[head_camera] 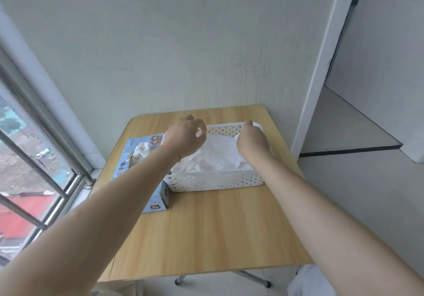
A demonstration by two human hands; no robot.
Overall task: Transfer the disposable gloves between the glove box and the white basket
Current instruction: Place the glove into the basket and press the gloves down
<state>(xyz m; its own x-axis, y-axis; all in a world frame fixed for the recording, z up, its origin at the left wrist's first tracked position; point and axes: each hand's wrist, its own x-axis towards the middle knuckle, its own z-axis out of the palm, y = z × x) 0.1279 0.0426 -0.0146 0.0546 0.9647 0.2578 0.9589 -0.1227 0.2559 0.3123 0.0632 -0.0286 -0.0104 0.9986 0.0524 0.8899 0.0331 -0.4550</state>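
Disposable gloves (pixel 218 155) lie for the most part heaped in the white basket (pixel 215 182), which stands on the wooden surface (pixel 218 227) just right of the glove box (pixel 137 165). We note a smaller tuft of gloves protruding from the box opening. The left hand (pixel 187 137) hovers over the basket's left end, fingers curled and pinching a bit of white glove material. The right hand (pixel 251 138) is over the basket's far right corner, fingers bent down out of view; we cannot tell whether it grips anything. We judge the transfer well advanced if the basket is the destination, with the box remainder outstanding.
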